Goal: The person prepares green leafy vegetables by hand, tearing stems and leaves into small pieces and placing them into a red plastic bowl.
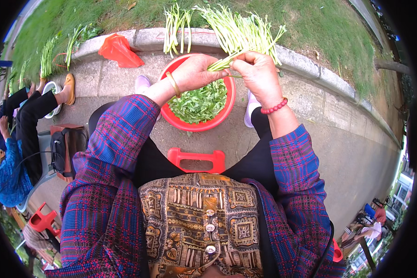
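My left hand (196, 72), with a gold-coloured bangle at its wrist, grips a small bunch of pale green vegetable stems (219, 64). Thumb and bent fingers of my right hand (259, 74) pinch at the bunch's right end; a bracelet of red beads circles that wrist. One thin stem pokes out below the right fingers. Under both hands stands a red plastic basin (198, 128) holding a heap of torn green leaves (201, 102). Just beyond, a large pile of leafless stems (236, 31) lies across the stone kerb (299, 62), with a smaller bundle (175, 29) to its left.
A crumpled red plastic bag (120, 50) rests by the kerb. The red plastic stool (196, 159) shows between my legs. At left, seated people are near a white basin (52, 99), and a dark backpack (60, 151) sits on a chair. Grass (316, 31) borders the kerb.
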The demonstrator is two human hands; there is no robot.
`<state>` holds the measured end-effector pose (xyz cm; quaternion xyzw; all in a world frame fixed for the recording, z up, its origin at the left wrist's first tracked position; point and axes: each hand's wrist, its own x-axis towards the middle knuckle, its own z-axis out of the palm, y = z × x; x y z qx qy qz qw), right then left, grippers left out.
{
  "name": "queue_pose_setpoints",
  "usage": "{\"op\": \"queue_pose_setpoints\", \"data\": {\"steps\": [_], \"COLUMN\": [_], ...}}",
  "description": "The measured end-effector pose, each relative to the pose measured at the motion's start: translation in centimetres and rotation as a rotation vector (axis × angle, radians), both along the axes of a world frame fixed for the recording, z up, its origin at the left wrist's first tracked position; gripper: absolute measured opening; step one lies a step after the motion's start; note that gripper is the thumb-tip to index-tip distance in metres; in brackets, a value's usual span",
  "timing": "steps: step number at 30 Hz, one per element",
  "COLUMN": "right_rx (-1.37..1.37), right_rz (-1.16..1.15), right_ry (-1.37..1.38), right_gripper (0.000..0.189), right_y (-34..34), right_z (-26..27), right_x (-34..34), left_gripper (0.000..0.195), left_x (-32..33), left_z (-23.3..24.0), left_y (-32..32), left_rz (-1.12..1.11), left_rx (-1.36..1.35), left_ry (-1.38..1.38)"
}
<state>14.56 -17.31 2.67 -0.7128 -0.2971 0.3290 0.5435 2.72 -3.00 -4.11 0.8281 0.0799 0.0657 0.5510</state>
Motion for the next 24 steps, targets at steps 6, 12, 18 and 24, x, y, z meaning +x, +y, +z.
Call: {"op": "queue_pose_setpoints", "data": {"steps": [6, 12, 18, 24], "right_rx": [0.009, 0.093, 0.239, 0.201], "right_rz": [-0.081, -0.17, -0.113, -0.022], "right_ry": [-0.266, -0.165, -0.086, -0.042], "right_gripper": [0.011, 0.016, 0.012, 0.014], "right_y": [-0.1, -1.4, -0.8, -0.4], "right_z": [-0.8, 0.2, 0.4, 0.3], "right_x": [1.9, 3.6, 2.2, 1.5], "left_gripper": [0.036, 0.025, 0.028, 0.027], "left_x": [-0.7, -0.9, -0.9, -0.8], "left_z": [0.8, 3.6, 3.5, 3.4], "left_y": [0.7, 0.3, 0.3, 0.1], "left_rz": [0.001, 0.13, 0.089, 0.026], "left_rx": [0.024, -0.518, -0.596, -0.549], "left_ry": [0.115, 0.327, 0.301, 0.294]}}
